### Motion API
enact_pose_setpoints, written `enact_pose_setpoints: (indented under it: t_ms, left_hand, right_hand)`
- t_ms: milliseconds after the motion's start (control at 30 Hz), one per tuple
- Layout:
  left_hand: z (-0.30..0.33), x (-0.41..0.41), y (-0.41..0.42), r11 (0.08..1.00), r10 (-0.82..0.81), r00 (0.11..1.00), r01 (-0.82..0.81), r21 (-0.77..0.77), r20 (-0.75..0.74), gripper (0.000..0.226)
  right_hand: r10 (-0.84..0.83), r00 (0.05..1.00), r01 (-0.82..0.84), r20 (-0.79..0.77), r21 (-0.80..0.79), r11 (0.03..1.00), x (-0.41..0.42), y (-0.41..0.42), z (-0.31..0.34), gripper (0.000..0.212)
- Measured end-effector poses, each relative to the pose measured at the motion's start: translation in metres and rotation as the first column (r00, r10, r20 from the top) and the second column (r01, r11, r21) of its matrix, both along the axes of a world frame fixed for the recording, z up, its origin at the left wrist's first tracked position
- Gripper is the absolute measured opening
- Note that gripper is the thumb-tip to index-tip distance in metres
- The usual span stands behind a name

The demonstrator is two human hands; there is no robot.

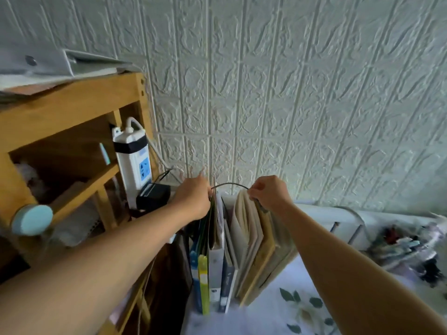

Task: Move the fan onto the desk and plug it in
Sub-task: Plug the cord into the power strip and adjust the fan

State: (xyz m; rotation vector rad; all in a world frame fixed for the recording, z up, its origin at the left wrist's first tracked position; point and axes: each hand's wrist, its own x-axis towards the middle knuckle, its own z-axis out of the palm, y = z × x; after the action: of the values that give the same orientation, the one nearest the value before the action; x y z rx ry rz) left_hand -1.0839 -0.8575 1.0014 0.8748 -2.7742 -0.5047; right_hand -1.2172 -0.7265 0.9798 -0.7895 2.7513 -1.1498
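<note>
A thin dark cable (229, 184) arcs between my two hands, above a row of upright books. My left hand (193, 197) pinches the cable's left end and my right hand (268, 192) pinches its right part. To the left a white power strip (133, 160) hangs upright on the wooden shelf, with a blue socket face and a black adapter (153, 195) plugged in at its lower end. The fan is out of view.
A wooden shelf unit (72, 112) fills the left, with a grey folder on top. Upright books and folders (232, 250) stand against the white embossed wall. A leaf-patterned desk cloth (278, 310) lies below. Clutter (406, 245) sits at the right.
</note>
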Motion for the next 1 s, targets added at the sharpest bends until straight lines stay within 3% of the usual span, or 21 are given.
enact_pose_setpoints:
  t_ms: [167,367,633,833,1000]
  left_hand:
    - [-0.018,-0.016,-0.009,0.999,0.029,0.999,-0.028,-0.029,0.045,0.028]
    - [-0.032,-0.02,-0.01,0.998,0.055,0.994,-0.057,0.016,0.093,0.029]
    - [-0.027,-0.005,-0.004,0.999,-0.018,0.995,0.013,0.051,0.096,0.031]
    - [-0.017,0.016,0.015,0.995,-0.093,0.988,0.088,0.042,0.126,0.034]
    - [-0.008,0.036,0.025,0.988,-0.143,0.989,0.141,0.059,0.031,0.029]
  right_hand:
    - [0.054,0.998,-0.054,-0.007,0.065,0.996,-0.014,-0.013,-0.012,0.009]
    - [0.072,0.997,-0.068,-0.012,0.192,0.979,-0.015,-0.017,-0.02,0.011]
    - [0.042,0.999,-0.038,-0.017,0.176,0.984,-0.004,0.003,-0.009,0.047]
    - [-0.033,0.999,0.029,0.018,0.2,0.979,0.028,0.036,0.004,0.049]
    - [-0.089,0.996,0.079,0.03,0.245,0.966,0.064,0.065,0.008,0.058]
